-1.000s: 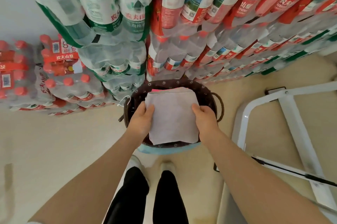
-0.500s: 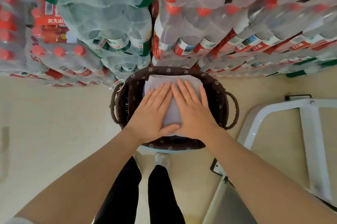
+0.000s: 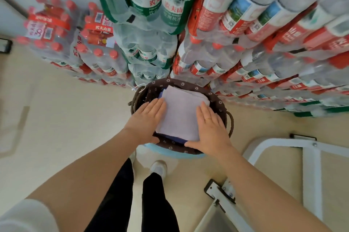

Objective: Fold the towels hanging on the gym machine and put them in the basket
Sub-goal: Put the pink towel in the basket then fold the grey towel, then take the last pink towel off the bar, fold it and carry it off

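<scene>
Folded towel in basket, judged soft and light, is pressed by flat, open hands, left at 9 o'clock, right at 3 o'clock.

Both forearms are bare from wrist to near the elbow. The left hand wears nothing, while the right hand carries a thin gold ring on one finger. A white sleeve, soft and blurred, covers the left upper arm at the lower left corner of the view. Below the basket, two legs in plain black trousers run down to the bottom edge. Just under the basket's near rim a light-coloured shoe shows on the right foot; the other shoe is mostly hidden behind the left forearm.
</scene>
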`<state>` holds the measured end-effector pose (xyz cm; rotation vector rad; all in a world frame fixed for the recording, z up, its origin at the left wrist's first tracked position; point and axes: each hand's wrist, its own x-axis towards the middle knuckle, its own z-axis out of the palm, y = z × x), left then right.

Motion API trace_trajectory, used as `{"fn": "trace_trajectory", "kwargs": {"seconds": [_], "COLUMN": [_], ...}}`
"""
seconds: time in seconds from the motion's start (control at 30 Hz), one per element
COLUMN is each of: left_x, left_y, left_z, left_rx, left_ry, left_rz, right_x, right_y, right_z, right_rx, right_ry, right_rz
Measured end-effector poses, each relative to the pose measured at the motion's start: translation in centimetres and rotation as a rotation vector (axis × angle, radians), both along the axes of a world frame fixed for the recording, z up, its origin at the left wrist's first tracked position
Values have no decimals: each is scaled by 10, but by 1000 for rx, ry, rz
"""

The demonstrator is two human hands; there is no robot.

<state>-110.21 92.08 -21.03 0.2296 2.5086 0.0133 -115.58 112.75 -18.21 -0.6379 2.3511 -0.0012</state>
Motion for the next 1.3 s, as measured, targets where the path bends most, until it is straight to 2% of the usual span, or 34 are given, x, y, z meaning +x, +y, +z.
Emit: {"fn": "trace_trajectory", "kwargs": {"seconds": [0.13,0.23,0.33,0.43,0.5,0.7,0.83,0.97,1.1,1.23,1.3], "left_x": [37,71,116,184,239,450,614,768,882,964,993], "left_y": [-34,-64,-94,-118,-134,-159,-151,-135,-123,-132,-146], "left_z": [58,106,147,182,201,243,260,276,291,287,282], "left_rx": [59,106,176,298,330,299,321,266,208,198,223], "left_ry": [0,-5,10,34,66,247,364,432,509,624,711], "left_rz": [117,340,588,891,1015,1359,1583,1758,1899,1997,2071], "right_x": [-3,-2,17,63,105,276,430,594,726,815,849], "right_y": [-35,-75,-125,-171,-199,-285,-330,-354,-375,-402,-423], "right_z": [59,105,147,177,189,209,214,216,211,204,202], "right_rx": [-24,-20,-112,-210,-238,-274,-386,-416,-420,-345,-317], "right_ry": [-20,-23,-55,-76,-70,-110,-168,-322,-451,-546,-642], "right_rz": [101,247,355,446,543,802,920,974,1055,1138,1045]}}
